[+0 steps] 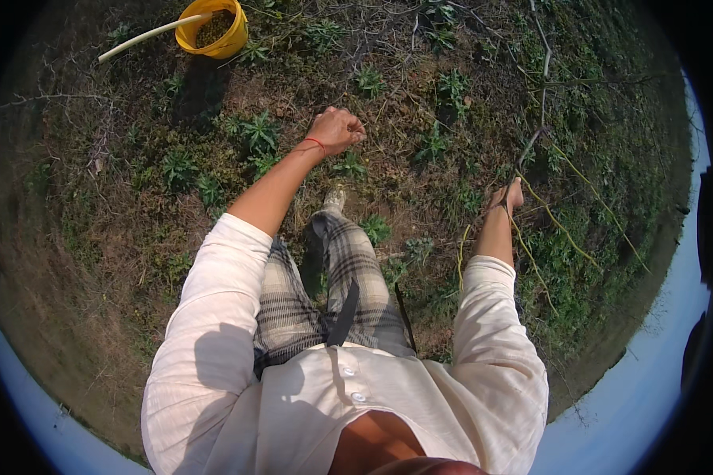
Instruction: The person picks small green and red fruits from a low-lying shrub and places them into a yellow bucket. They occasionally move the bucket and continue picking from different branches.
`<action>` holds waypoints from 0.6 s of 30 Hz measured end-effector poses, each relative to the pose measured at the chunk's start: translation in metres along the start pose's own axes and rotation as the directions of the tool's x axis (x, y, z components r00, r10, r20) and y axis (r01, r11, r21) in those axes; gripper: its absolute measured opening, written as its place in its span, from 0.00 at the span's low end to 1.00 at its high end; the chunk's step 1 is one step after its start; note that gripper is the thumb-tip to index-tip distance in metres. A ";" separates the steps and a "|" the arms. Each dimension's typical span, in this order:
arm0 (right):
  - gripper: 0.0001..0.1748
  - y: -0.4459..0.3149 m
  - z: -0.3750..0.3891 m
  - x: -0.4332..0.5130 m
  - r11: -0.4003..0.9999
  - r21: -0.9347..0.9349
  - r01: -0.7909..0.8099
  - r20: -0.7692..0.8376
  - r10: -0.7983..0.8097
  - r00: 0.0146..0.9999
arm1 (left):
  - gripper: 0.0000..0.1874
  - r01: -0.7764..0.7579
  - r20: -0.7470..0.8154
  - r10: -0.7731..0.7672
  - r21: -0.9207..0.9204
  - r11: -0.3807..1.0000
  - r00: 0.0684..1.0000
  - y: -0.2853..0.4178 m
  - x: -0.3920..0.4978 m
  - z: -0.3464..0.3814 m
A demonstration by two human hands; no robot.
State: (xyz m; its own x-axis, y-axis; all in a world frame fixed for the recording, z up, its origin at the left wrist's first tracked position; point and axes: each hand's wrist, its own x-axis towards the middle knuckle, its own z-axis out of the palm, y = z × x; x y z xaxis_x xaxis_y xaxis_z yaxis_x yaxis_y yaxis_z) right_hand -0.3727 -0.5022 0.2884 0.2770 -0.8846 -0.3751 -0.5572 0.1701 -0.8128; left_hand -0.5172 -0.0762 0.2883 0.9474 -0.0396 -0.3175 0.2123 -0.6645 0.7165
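My left hand (336,132), with a red string around its wrist, is held in front of me over the weedy ground. Its fingers are curled in, and nothing shows in them. Farther right, my right hand (512,193) is at a grey, forking branch (532,142). Part of the branch crosses in front of the wrist, and thin yellow-green twigs (561,228) spread from it. The fingers are mostly hidden, so whether they grip the branch I cannot tell. At the far left, a yellow bucket (232,43) contains many small, round, greenish-brown pieces (214,28).
A pale curved stick or tube (148,40) leans out over the bucket's rim. Leafy green weeds (260,132) and dry, bare twigs (104,127) cover the ground. My shoe (334,197) stands among them. A dark strap (346,312) hangs at my waist.
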 end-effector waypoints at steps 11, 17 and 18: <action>0.09 0.108 -0.141 -0.095 0.876 0.404 -0.264 0.456 0.058 0.888 | 0.09 0.016 -0.055 -0.021 -0.093 0.996 0.998 0.019 -0.014 -0.007; 0.12 0.161 -0.102 -0.175 0.962 0.135 -0.236 0.686 0.081 0.723 | 0.08 -0.001 -0.111 -0.006 -0.063 0.998 0.994 0.005 -0.013 -0.034; 0.12 0.167 -0.089 -0.184 0.966 0.103 -0.238 0.712 0.096 0.695 | 0.08 -0.011 -0.122 0.006 -0.043 0.999 0.993 0.002 -0.009 -0.036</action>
State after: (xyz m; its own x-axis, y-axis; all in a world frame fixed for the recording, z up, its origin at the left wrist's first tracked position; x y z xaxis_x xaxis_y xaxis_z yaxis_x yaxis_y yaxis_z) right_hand -0.5869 -0.3494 0.2615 0.6969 -0.2897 -0.6560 -0.5233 0.4200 -0.7414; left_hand -0.5166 -0.0502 0.3153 0.9708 0.0476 -0.2352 0.2118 -0.6311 0.7463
